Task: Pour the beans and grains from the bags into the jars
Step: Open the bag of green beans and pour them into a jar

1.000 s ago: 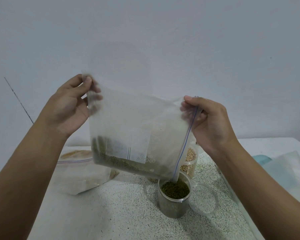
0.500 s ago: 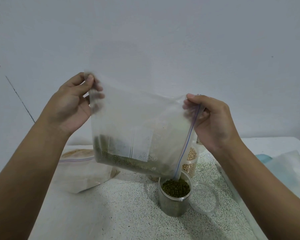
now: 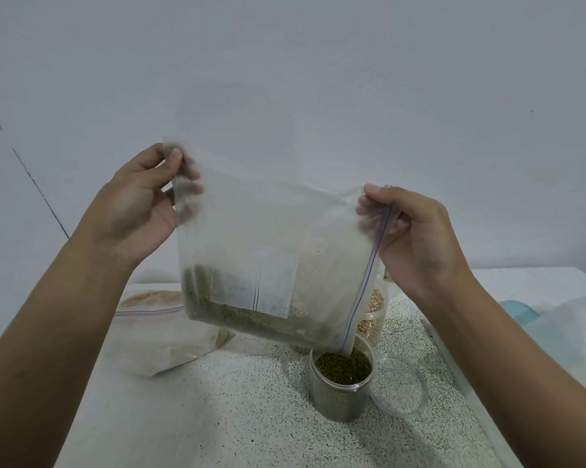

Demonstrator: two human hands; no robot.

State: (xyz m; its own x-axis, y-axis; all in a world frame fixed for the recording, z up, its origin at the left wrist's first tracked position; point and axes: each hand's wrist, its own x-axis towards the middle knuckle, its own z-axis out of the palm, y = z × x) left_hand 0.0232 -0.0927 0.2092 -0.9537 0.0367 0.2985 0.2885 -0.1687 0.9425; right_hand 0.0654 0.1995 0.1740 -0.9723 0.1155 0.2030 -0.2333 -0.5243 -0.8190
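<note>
Clear zip bag held aloft, tilted, between both hands. Upper corner pinched by left hand, thumb in front, fingers curled behind plastic. Zip edge gripped by right hand, thumb on top. Green beans gathered along bag's low edge. Open jar stood below right hand, bag's low corner at its rim, filled near top. Loose lid laid just beside jar. Second bag laid below left forearm.
</note>
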